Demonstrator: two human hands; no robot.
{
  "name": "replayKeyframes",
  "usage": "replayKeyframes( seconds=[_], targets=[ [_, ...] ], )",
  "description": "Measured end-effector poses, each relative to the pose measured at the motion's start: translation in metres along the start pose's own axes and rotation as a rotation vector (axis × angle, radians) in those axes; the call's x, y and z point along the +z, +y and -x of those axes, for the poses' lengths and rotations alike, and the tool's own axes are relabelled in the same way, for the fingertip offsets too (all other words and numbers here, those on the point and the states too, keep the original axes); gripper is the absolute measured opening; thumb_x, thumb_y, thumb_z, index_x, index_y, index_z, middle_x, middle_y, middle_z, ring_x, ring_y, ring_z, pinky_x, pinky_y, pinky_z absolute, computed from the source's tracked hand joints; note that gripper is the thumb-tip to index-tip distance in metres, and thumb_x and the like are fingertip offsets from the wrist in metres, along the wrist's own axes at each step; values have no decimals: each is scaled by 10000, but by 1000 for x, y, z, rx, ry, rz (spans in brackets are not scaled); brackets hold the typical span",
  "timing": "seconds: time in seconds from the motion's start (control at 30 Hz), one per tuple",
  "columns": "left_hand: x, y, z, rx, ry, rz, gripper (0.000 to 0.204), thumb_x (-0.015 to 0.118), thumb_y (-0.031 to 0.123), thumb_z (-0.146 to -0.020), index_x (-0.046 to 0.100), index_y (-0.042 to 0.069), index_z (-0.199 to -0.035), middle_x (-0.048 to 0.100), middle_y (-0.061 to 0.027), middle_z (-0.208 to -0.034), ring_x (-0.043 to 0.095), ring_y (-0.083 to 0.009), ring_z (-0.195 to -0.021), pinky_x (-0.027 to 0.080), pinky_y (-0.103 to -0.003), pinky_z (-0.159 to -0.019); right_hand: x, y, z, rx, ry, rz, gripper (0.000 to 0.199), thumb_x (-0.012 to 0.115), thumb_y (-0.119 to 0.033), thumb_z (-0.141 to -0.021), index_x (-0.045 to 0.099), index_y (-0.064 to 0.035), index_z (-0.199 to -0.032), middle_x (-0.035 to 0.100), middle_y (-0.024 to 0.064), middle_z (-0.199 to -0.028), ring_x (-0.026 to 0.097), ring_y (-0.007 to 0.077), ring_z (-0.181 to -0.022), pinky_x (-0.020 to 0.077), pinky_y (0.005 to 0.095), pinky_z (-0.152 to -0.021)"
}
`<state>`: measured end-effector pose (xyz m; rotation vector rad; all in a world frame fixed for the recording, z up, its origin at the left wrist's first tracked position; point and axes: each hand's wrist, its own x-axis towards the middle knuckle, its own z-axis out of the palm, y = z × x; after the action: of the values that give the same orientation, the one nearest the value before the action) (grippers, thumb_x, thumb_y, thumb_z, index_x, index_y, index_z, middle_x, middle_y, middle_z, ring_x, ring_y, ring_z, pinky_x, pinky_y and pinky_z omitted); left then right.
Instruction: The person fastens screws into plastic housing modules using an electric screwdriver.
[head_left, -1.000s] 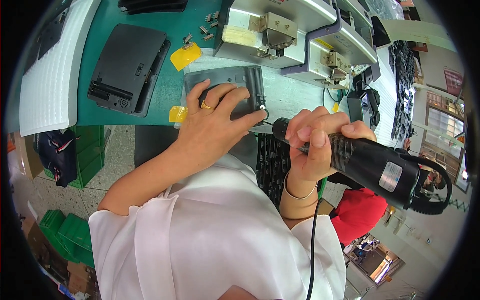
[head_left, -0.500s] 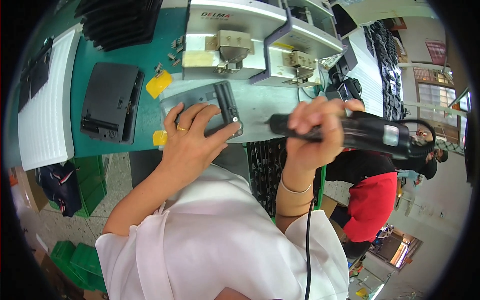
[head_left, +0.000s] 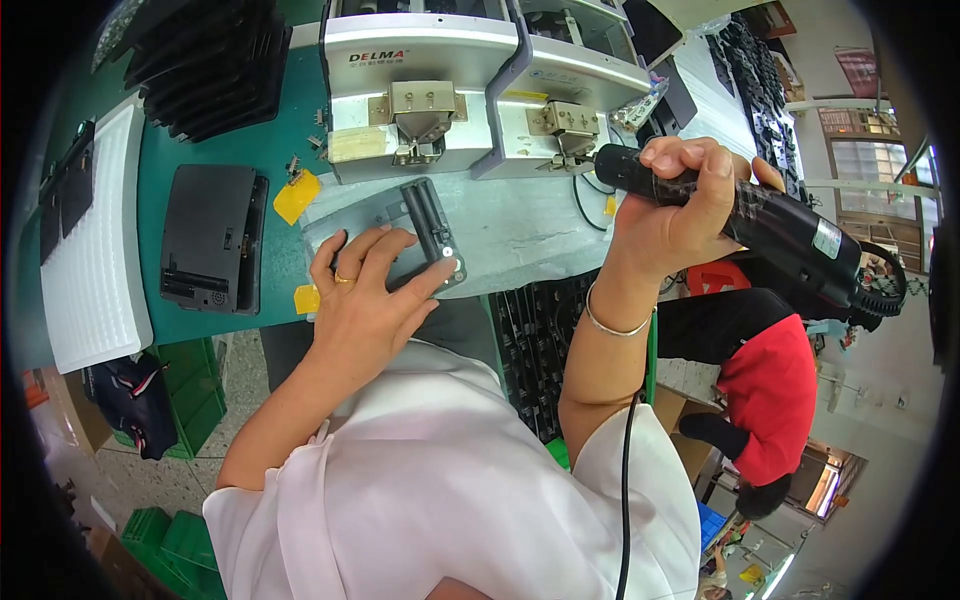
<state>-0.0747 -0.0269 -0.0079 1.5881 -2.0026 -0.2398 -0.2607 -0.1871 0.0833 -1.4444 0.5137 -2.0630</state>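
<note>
My left hand (head_left: pixel 370 280) lies spread over a dark grey plastic housing (head_left: pixel 430 230) on the pale work sheet. Its fingers rest on the housing's face, and its thumb touches the right end beside a small shiny spot. Wrapped in my right hand (head_left: pixel 690 200) is a black electric screwdriver (head_left: pixel 790 230), its cord running from the rear end. The screwdriver's front end is raised beside the outlet of the right screw feeder (head_left: pixel 572 125); whether the bit touches it I cannot tell. A second screw feeder (head_left: pixel 420 110) stands to the left.
An assembled black plastic case (head_left: pixel 205 240) lies at left on the green mat. Stacked black panels (head_left: pixel 215 70) stand behind it. Yellow tags (head_left: pixel 296 197) lie by the housing. A white ribbed tray (head_left: pixel 95 250) edges the left side. A person in red (head_left: pixel 768 390) works at right.
My right hand has lifted the screwdriver away from near the housing, up and right, to the right feeder's outlet. My left hand stays on the housing. The whole view has shifted slightly.
</note>
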Motion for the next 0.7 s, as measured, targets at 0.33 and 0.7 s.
replayKeyframes(
  seconds=[0.33, 0.7],
  targets=[
    [-2, 0, 0, -1, -13, 10, 453, 779, 217, -702, 661, 263, -1138, 517, -57, -1204, 427, -267, -1209, 234, -497, -1052, 8, 3, -5, 38, -20, -4, 410, 596, 40, -840, 367, -9, -1177, 593, 112, -657, 560, 152, -481, 521, 293, -516],
    [-18, -7, 17, 3, -7, 31, 547, 796, 203, -685, 613, 201, -1200, 528, -72, -1227, 455, -286, -1189, 256, -492, -1048, 4, 11, -18, 101, -187, -66, 391, 648, 38, -828, 401, 19, -1131, 624, 117, -675, 580, 147, -486, 499, 258, -516]
  ],
)
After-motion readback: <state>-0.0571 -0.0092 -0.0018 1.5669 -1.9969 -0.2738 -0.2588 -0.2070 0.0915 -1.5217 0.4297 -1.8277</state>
